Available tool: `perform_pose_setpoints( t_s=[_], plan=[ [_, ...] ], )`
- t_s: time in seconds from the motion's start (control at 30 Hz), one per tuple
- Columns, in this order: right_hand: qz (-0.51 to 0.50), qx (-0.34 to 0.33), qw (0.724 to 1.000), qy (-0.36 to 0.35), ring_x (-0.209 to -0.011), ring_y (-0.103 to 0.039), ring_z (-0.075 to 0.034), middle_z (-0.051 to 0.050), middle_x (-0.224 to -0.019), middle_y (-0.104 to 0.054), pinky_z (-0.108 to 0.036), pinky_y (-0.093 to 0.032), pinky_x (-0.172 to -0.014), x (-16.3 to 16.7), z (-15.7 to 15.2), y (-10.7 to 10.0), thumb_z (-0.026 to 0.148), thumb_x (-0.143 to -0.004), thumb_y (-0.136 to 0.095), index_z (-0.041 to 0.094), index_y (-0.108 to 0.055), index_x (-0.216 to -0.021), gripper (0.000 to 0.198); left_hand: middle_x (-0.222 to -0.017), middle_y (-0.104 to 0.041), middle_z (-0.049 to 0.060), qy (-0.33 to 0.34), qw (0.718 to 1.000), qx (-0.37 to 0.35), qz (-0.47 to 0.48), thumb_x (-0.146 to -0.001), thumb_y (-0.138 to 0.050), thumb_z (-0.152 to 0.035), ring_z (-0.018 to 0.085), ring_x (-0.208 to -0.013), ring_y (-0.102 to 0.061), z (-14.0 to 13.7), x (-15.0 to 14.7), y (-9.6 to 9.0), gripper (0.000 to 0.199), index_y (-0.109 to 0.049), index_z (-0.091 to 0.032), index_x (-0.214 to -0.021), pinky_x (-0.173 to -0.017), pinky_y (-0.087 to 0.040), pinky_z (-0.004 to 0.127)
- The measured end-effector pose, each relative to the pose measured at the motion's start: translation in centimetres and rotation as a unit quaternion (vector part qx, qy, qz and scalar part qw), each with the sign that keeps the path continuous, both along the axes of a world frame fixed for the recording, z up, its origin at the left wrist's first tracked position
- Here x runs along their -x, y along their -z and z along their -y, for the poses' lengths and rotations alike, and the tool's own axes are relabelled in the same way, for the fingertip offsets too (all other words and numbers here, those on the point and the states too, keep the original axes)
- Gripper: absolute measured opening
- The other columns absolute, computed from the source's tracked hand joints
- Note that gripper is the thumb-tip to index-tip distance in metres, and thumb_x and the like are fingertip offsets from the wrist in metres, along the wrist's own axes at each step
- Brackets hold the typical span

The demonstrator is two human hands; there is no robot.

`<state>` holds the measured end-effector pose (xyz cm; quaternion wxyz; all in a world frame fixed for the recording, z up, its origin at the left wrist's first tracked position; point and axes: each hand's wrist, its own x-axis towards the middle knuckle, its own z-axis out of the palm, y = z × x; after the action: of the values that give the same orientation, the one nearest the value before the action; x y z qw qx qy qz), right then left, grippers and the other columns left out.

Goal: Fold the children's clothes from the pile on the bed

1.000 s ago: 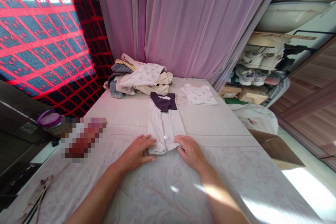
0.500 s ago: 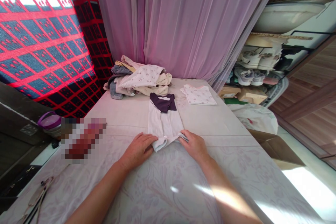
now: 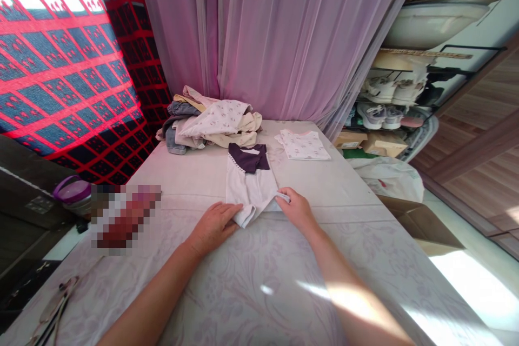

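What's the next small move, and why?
Probably fold the shirt's near edge toward its dark end: the right hand pinches the near right corner, the left hand is at the near left, and that edge isn't folded over yet.

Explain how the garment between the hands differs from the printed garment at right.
The held garment has a dark top and pale body; the printed garment is white with small motifs. The right hand grips the held garment's raised edge; the printed garment lies flat. Both rest on pale cloth.
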<state>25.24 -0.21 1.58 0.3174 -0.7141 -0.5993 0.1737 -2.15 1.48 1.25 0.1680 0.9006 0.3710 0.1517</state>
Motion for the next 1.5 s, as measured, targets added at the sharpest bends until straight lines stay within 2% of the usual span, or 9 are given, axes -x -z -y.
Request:
perform_pose_setpoints(
  t_s=[0.17, 0.4, 0.63, 0.77, 0.83, 1.0, 1.17, 1.33, 1.5],
  plan=[
    [-0.006, 0.034, 0.999, 0.034, -0.074, -0.06, -0.018, -0.002, -0.082, -0.068, -0.027, -0.044, -0.068, -0.1, -2.6, -0.1, 0.039, -0.077, -0.06, 0.023, -0.067, -0.1, 0.029, -0.094, -0.07, 0.003, -0.11, 0.992, 0.045, 0.049, -0.087, -0.048, -0.027, 0.019, -0.086, -0.063, -0.9, -1.2, -0.2, 0.029, -0.06, -0.023, -0.113, -0.078, -0.046, 0.029],
    [-0.044, 0.025, 0.998, 0.04, -0.068, -0.058, -0.016, 0.0, -0.075, -0.065, -0.026, -0.045, -0.066, -0.7, -4.3, 0.9, 0.035, -0.081, -0.051, 0.022, -0.069, -0.102, 0.03, -0.063, -0.056, -0.003, -0.285, 0.946, 0.143, 0.056, -0.088, -0.041, -0.04, 0.014, -0.063, -0.051, -4.6, -3.0, -1.8, 0.03, -0.061, -0.02, -0.079, -0.056, -0.031, 0.024],
    [-0.125, 0.02, 0.992, -0.016, -0.059, -0.053, -0.014, 0.003, -0.065, -0.062, -0.024, -0.041, -0.058, -1.2, -3.1, 0.9, 0.044, -0.079, -0.051, 0.019, -0.071, -0.094, 0.035, -0.076, -0.063, -0.004, -0.183, 0.957, 0.196, 0.112, -0.08, -0.05, -0.055, 0.015, -0.071, -0.056, -4.0, -2.0, -1.7, 0.041, -0.065, -0.023, -0.103, -0.062, -0.039, 0.022],
    [-0.207, 0.099, 0.968, -0.104, -0.061, -0.057, -0.015, -0.002, -0.065, -0.066, -0.025, -0.041, -0.057, -2.0, -2.3, -0.3, 0.056, -0.082, -0.047, 0.015, -0.069, -0.071, 0.049, -0.067, -0.061, -0.002, -0.025, 0.962, 0.253, 0.101, -0.082, -0.049, -0.057, 0.014, -0.067, -0.056, -3.1, -1.0, -2.4, 0.043, -0.067, -0.019, -0.071, -0.065, -0.041, 0.023],
    [-0.229, 0.128, 0.96, -0.099, -0.059, -0.059, -0.015, -0.004, -0.064, -0.067, -0.025, -0.042, -0.055, -2.2, -2.6, -0.9, 0.058, -0.085, -0.044, 0.015, -0.068, -0.069, 0.053, -0.073, -0.066, 0.001, -0.008, 0.956, 0.274, 0.101, -0.086, -0.042, -0.058, 0.016, -0.071, -0.059, -3.6, -0.8, -3.2, 0.053, -0.064, -0.019, -0.06, -0.068, -0.043, 0.024],
    [-0.082, 0.082, 0.993, -0.025, -0.071, -0.065, -0.016, -0.003, -0.081, -0.072, -0.026, -0.046, -0.067, -1.3, -6.5, -1.6, 0.04, -0.084, -0.055, 0.02, -0.069, -0.084, 0.025, -0.077, -0.067, 0.002, -0.191, 0.972, 0.132, 0.025, -0.084, -0.051, -0.051, 0.018, -0.072, -0.062, -7.5, -3.1, -4.2, 0.036, -0.065, -0.02, -0.072, -0.066, -0.043, 0.027],
    [0.081, 0.075, 0.993, 0.045, -0.091, -0.066, -0.021, -0.007, -0.101, -0.072, -0.03, -0.047, -0.075, 0.8, -11.6, -1.7, 0.04, -0.083, -0.059, 0.023, -0.062, -0.116, 0.038, -0.111, -0.064, 0.007, -0.213, 0.975, 0.022, -0.053, -0.082, -0.059, -0.038, 0.023, -0.096, -0.063, -11.5, -7.7, -3.7, 0.033, -0.057, -0.023, -0.111, -0.076, -0.046, 0.031],
    [0.134, 0.162, 0.975, 0.067, -0.095, -0.065, -0.024, -0.007, -0.101, -0.072, -0.03, -0.047, -0.074, 1.5, -14.5, -1.6, 0.041, -0.082, -0.059, 0.026, -0.071, -0.094, 0.023, -0.108, -0.065, 0.01, -0.207, 0.969, 0.001, -0.133, -0.084, -0.058, -0.039, 0.026, -0.1, -0.063, -13.6, -10.3, -3.1, 0.028, -0.06, -0.021, -0.105, -0.08, -0.046, 0.034],
    [0.12, 0.179, 0.973, 0.085, -0.089, -0.066, -0.021, -0.002, -0.094, -0.073, -0.026, -0.046, -0.069, -1.4, -14.9, -2.3, 0.035, -0.08, -0.056, 0.029, -0.072, -0.084, 0.017, -0.095, -0.07, 0.005, -0.23, 0.968, 0.016, -0.099, -0.091, -0.045, -0.036, 0.021, -0.087, -0.065, -15.3, -8.0, -2.8, 0.023, -0.062, -0.023, -0.1, -0.072, -0.046, 0.029]
  ],
)
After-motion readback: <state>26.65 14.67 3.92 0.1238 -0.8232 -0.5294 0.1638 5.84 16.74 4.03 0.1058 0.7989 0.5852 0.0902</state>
